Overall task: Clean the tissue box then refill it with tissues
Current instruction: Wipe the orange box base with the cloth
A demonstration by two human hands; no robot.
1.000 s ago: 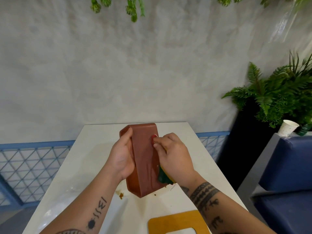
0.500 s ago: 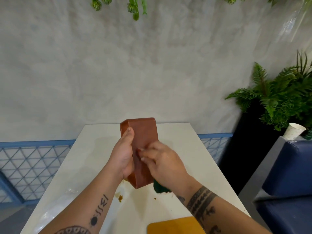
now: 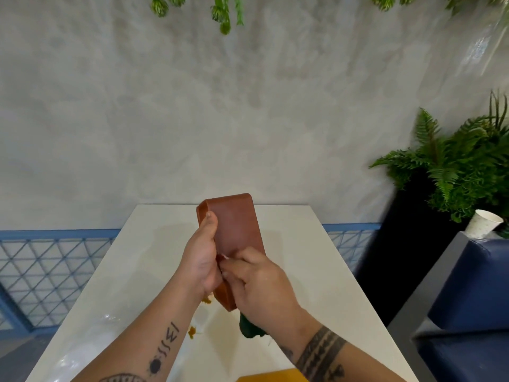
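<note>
- I judge this to be the cleaning step. The refill has not begun, and I see no tissues anywhere in view.
- My left grip (image 3: 202, 260) is clamped on the tissue box (image 3: 237, 224). The fingers wrap round its left long edge and the thumb lies up along the broad brown face.
- My right grip (image 3: 259, 285) is curled and pressed against the lower end of that same face, right beside my left thumb's base.
- A green sponge (image 3: 249, 328) pokes out under the heel of my right palm. Most of it is hidden, so I take it for a sponge I am clamped on rather than know it.
- The box stands on end, leaning a little away from me, over the middle of the tabletop (image 3: 303, 257) and nearer the near edge than the far one. Both grips are on its lower half, and its upper half rises free above them.
- I cannot tell whether its bottom corner touches the tabletop or hangs just above it.
- Orange-brown crumbs (image 3: 192, 332) lie on the tabletop just below the box, and a yellow board (image 3: 272, 377) shows at the near edge.
- Next, I think, I need firm strokes along the face, then a turn of the box in my left grip to reach the other sides. The left must hold hard so the rubbing does not twist the box loose.
</note>
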